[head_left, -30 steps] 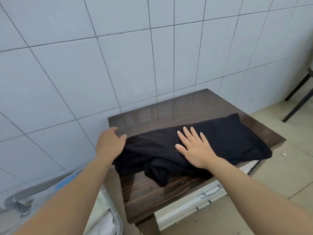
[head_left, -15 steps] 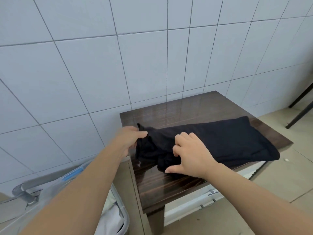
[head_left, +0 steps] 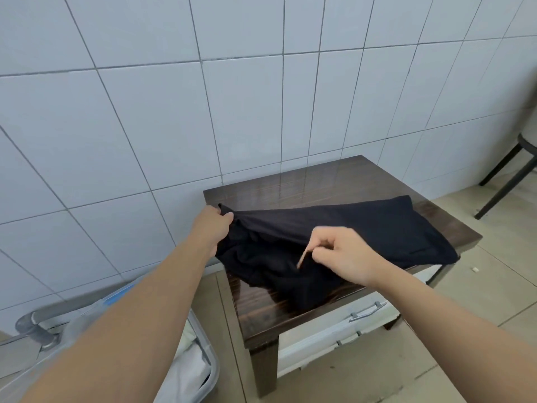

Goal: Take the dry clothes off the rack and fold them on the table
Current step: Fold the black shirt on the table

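Note:
A black garment (head_left: 377, 228) lies across the dark wooden table (head_left: 319, 181), its right end flat and its left end bunched. My left hand (head_left: 212, 225) grips the garment's upper left corner at the table's left edge and lifts it slightly. My right hand (head_left: 340, 254) pinches a fold of the cloth near the garment's middle, fingers curled. The part of the garment under my right hand is hidden.
A white tiled wall (head_left: 203, 97) rises right behind the table. White drawer fronts with metal handles (head_left: 363, 312) lean under the table. A clear plastic bin with white cloth (head_left: 191, 365) stands on the floor at left. Black chair legs (head_left: 505, 184) are at far right.
My right hand went from lying flat on the garment to pinching a fold. My left hand took hold of the left corner and raised it. The view shifted so the table sits further right.

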Available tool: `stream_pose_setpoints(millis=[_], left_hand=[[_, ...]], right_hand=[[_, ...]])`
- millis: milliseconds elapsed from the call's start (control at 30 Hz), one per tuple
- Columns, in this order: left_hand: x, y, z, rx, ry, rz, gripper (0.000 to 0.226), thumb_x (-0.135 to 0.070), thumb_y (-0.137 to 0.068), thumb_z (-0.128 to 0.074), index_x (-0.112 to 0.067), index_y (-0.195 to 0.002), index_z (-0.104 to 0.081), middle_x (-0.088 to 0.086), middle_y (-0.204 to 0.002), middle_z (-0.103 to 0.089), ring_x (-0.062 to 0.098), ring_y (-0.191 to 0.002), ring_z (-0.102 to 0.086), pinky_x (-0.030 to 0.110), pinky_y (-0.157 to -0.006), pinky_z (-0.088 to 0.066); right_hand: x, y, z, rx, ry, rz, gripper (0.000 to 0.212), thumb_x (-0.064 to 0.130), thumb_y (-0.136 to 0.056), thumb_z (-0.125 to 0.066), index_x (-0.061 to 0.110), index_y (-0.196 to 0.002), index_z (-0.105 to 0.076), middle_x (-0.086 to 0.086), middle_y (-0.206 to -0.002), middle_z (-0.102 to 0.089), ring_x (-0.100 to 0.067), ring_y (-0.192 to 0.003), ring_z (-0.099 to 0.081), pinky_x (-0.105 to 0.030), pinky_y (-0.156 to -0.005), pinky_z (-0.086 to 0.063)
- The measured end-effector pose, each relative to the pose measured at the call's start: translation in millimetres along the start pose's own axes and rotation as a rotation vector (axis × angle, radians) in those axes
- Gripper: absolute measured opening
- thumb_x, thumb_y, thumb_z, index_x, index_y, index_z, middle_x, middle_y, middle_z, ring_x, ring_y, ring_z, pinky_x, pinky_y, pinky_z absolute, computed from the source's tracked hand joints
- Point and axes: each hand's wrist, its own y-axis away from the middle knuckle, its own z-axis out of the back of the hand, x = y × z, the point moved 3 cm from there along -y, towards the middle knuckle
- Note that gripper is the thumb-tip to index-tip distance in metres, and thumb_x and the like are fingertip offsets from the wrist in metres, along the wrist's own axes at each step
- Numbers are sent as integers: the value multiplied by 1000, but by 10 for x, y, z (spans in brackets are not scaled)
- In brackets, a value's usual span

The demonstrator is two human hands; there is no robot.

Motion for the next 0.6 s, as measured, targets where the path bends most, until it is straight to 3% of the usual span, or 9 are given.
stream_pose_setpoints(millis=[67, 167, 267, 300, 367, 400, 467, 533, 600], left_hand=[[100, 51, 32, -16, -9, 51, 21, -18, -96, -56, -3, -80, -60, 21, -103, -67, 38, -99, -63, 45, -86, -52], [131, 188, 71, 19, 7, 49, 15, -16, -90, -66, -1, -93, -64, 18, -104, -68, 35, -98, -65, 49, -89, -54], [129, 335, 63, 169, 9, 86, 52, -19, -81, -77, -13, -122, -45, 7, -117, -57, 29, -107, -58, 42, -82, -55], [132, 354, 64, 204, -19, 73, 70, -14, -80, -78, -17, -136, -36, 8, -129, -51, 31, -117, -53, 45, -89, -53], [109, 359, 64, 226, -66, -19, 92, 0, -81, -73, -26, -151, -19, 8, -153, -29, 32, -135, -38, 44, -102, -44], [75, 364, 72, 221, -70, -84, 91, 4, -83, -68, -30, -152, -19, 6, -157, -24, 27, -137, -34, 38, -102, -43], [14, 372, 92, 215, -88, -192, 74, 7, -87, -60, -35, -144, -36, 4, -153, -32, 17, -128, -40, 27, -91, -43], [-9, 371, 117, 252, -117, -198, 60, 6, -88, -57, -36, -130, -51, 3, -144, -45, 18, -119, -49, 26, -90, -46], [0, 383, 145, 306, -139, -162, 62, 9, -86, -57, -34, -131, -53, 2, -137, -49, 22, -116, -52, 31, -96, -48]], right_hand=[[-84, 45, -119, 184, 84, -77, 15, 13, -87, -59, 22, -82, -70, 8, -79, -70, -5, -73, -65, -24, -71, -54], [-54, -2, -196, 3, 191, -15, 14, 34, -87, -65, 22, -93, -70, 9, -91, -67, -7, -87, -63, -28, -82, -52], [5, -47, -435, 131, 584, 12, 57, 59, -83, -60, 27, -129, -55, 6, -125, -54, -14, -118, -45, -33, -101, -39], [-7, -62, -530, 205, 652, -1, 64, 59, -86, -55, 26, -140, -45, 3, -138, -47, -18, -127, -38, -36, -106, -35], [-14, -100, -639, 216, 626, 5, 57, 51, -97, -41, 27, -148, -34, 3, -152, -34, -22, -136, -31, -37, -111, -30], [-3, -134, -636, 160, 570, 12, 51, 45, -101, -37, 27, -148, -34, 3, -154, -32, -21, -138, -31, -36, -112, -30], [15, -215, -572, 21, 530, 37, 44, 39, -103, -36, 26, -145, -41, 4, -150, -38, -19, -135, -38, -34, -108, -35], [45, -308, -530, -47, 654, 59, 41, 35, -101, -44, 23, -140, -47, 3, -141, -47, -19, -127, -45, -34, -100, -43], [27, -398, -559, -49, 764, 19, 45, 37, -95, -54, 20, -136, -46, 1, -133, -50, -20, -119, -46, -34, -92, -47]])
